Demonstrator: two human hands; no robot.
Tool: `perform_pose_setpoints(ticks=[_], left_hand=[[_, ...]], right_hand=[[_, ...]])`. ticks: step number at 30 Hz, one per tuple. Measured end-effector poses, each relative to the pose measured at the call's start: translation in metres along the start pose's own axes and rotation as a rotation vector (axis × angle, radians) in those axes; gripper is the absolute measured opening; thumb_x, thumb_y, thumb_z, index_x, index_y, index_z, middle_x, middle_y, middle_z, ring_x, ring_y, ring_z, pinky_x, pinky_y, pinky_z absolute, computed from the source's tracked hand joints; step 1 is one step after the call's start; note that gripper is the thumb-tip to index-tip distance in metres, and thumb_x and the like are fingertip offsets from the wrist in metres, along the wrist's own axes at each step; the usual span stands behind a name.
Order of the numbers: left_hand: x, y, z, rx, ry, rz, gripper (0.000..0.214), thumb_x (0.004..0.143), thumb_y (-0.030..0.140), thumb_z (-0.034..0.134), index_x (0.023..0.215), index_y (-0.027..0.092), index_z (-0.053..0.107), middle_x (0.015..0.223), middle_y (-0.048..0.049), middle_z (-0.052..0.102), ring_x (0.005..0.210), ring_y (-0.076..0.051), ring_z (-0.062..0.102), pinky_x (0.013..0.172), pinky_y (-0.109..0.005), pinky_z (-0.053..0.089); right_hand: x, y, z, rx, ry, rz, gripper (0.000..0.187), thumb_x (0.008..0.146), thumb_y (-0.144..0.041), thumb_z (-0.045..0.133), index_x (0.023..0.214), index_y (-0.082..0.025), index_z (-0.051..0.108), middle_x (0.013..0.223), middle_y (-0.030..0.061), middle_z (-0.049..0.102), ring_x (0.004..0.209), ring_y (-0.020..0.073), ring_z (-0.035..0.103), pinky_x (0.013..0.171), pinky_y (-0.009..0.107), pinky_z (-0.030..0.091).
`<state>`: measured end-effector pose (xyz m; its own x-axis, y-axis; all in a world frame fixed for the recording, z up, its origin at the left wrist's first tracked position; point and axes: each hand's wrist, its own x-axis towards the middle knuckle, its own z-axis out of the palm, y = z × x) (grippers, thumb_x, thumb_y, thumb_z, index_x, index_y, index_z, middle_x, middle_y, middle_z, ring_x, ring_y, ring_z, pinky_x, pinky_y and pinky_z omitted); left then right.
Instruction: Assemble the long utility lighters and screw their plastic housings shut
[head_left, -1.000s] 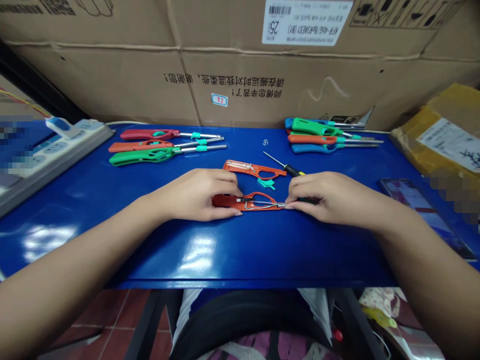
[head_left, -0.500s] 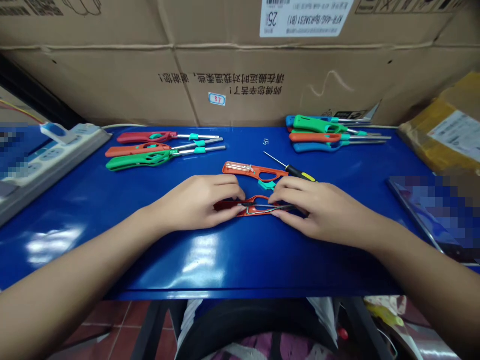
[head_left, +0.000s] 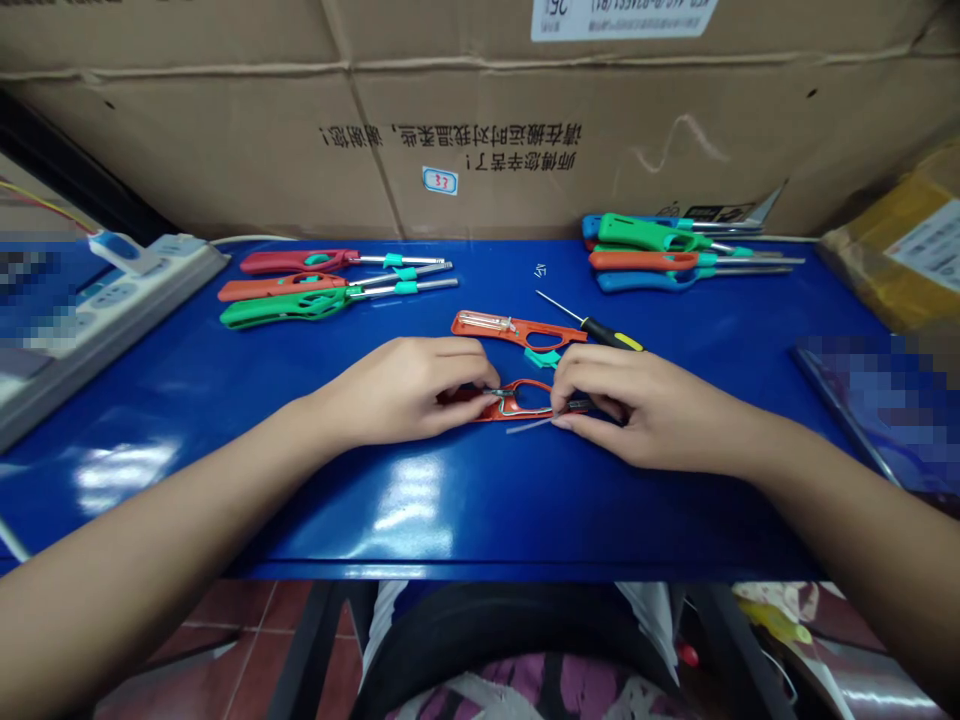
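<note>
Orange lighter shell (head_left: 523,402); left hand (head_left: 401,392) grips its rear end; right hand (head_left: 637,405) pinches its front end

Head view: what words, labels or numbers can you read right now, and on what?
"师傅您辛苦了!请在搬运时对我温柔些,谢谢您!": printed upside down on the cardboard box.
"33", second digit unsure: small sticker on that box.
White label at the top edge: mostly cut off, too small to read.
Parcel label at far right: too blurred to read.
Orange lighter shell held by the left hand and right hand: no text visible.
</note>
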<state>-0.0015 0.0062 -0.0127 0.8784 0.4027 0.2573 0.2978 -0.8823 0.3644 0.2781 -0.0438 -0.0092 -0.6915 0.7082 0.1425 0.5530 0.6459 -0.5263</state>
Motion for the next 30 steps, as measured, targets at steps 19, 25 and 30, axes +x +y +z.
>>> perform_pose_setpoints(ticks=[19, 25, 30], left_hand=[[0.000, -0.001, 0.000, -0.001, 0.005, -0.033, 0.013, 0.096, 0.026, 0.060, 0.099, 0.016, 0.069, 0.093, -0.0035, 0.069, 0.081, -0.014, 0.065, 0.074, -0.024, 0.050], [0.000, 0.000, 0.001, 0.020, 0.015, -0.011, 0.015, 0.098, 0.026, 0.060, 0.098, 0.016, 0.070, 0.093, -0.0047, 0.070, 0.082, -0.014, 0.066, 0.074, -0.023, 0.050], [-0.001, 0.000, 0.001, 0.017, 0.017, 0.000, 0.015, 0.097, 0.025, 0.060, 0.099, 0.016, 0.071, 0.092, -0.0051, 0.071, 0.078, -0.014, 0.066, 0.070, -0.022, 0.050]], right_hand=[[0.025, -0.012, 0.002, -0.333, 0.098, 0.237, 0.006, 0.090, -0.022, 0.058, 0.092, -0.023, 0.064, 0.098, 0.0006, 0.067, 0.080, 0.0173, 0.062, 0.065, 0.030, 0.040], [0.017, 0.008, 0.006, -0.328, 0.184, 0.280, 0.020, 0.087, -0.024, 0.063, 0.107, -0.023, 0.066, 0.104, 0.0025, 0.066, 0.080, 0.0169, 0.061, 0.064, 0.029, 0.042], [0.016, 0.012, 0.001, -0.257, 0.171, 0.248, 0.017, 0.086, -0.017, 0.059, 0.100, -0.023, 0.067, 0.104, 0.0026, 0.066, 0.075, 0.0147, 0.058, 0.063, 0.028, 0.041]])
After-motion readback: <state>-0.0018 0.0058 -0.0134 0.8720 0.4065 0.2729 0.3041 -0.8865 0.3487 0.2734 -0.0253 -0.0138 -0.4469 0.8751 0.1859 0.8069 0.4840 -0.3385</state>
